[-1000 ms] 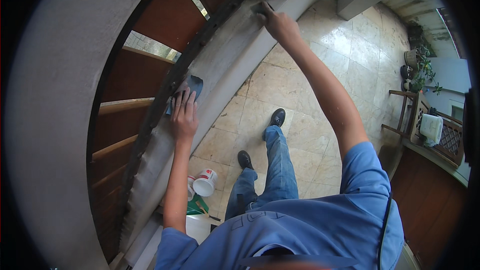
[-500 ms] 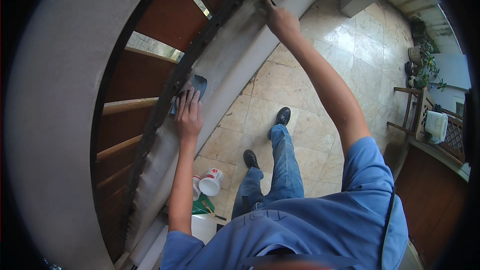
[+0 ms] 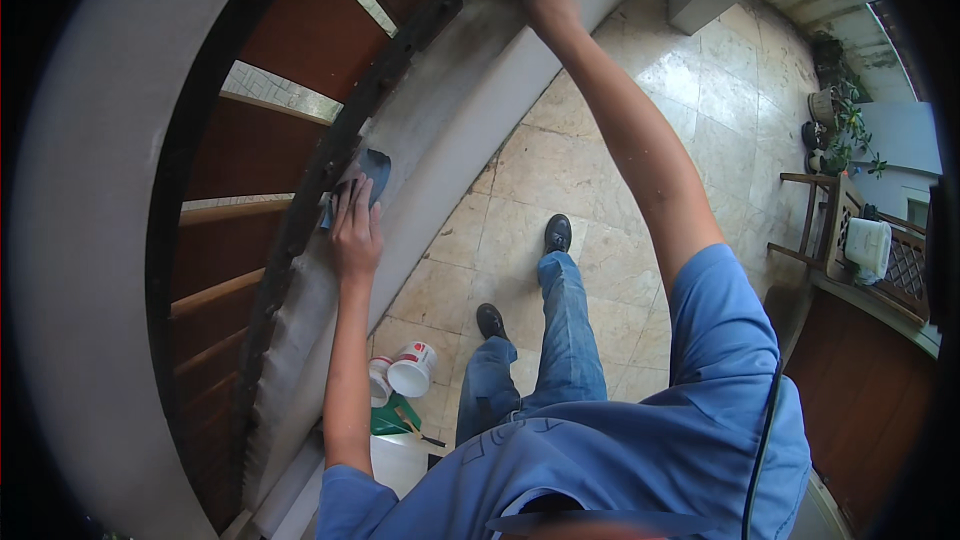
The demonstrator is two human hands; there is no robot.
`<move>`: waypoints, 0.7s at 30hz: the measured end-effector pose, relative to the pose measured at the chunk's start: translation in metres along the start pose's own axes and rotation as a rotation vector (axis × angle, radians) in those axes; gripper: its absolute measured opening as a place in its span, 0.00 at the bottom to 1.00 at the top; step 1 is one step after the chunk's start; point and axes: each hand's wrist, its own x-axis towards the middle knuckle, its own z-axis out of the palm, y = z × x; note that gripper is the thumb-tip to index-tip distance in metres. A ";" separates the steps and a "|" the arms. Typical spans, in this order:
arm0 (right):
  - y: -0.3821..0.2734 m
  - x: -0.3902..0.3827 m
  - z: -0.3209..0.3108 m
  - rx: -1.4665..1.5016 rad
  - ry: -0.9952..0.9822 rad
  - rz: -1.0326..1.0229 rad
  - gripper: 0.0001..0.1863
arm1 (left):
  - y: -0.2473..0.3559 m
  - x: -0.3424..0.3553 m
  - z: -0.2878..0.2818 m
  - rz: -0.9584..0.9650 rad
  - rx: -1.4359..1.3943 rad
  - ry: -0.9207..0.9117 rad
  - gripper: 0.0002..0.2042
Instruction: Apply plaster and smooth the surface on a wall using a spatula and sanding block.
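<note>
My left hand (image 3: 355, 235) rests with its fingers stretched out on a dark blue-grey sheet (image 3: 376, 172) that looks like sandpaper. The sheet lies on the pale ledge (image 3: 440, 100) of a low wall, beside a dark metal rail (image 3: 340, 130). Farther along the same ledge, my right hand (image 3: 552, 8) is closed, its fingertips turned toward a greyish, dusty patch of the surface. Something dark shows at those fingers, too hidden to name.
Brown slats (image 3: 310, 25) with gaps stand left of the rail. White buckets (image 3: 412, 370) and a green item (image 3: 398, 414) sit on the tiled floor (image 3: 520, 175) near my left forearm. At right are a wooden bench (image 3: 835, 230), a white container (image 3: 868, 248) and potted plants (image 3: 848, 130).
The whole view has shifted slightly. My right hand has moved a little farther along the ledge and turned, hiding most of the dark thing. My left hand stays on the sheet.
</note>
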 end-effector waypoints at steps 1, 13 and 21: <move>-0.004 0.001 0.003 -0.004 0.003 0.021 0.20 | 0.000 0.002 0.002 -0.007 -0.024 0.011 0.16; -0.015 0.005 -0.010 0.026 -0.137 -0.066 0.21 | -0.006 -0.005 0.004 -0.042 -0.037 0.130 0.13; 0.045 -0.019 -0.041 0.380 -0.134 -0.290 0.24 | 0.029 -0.008 0.022 -0.397 0.098 0.285 0.11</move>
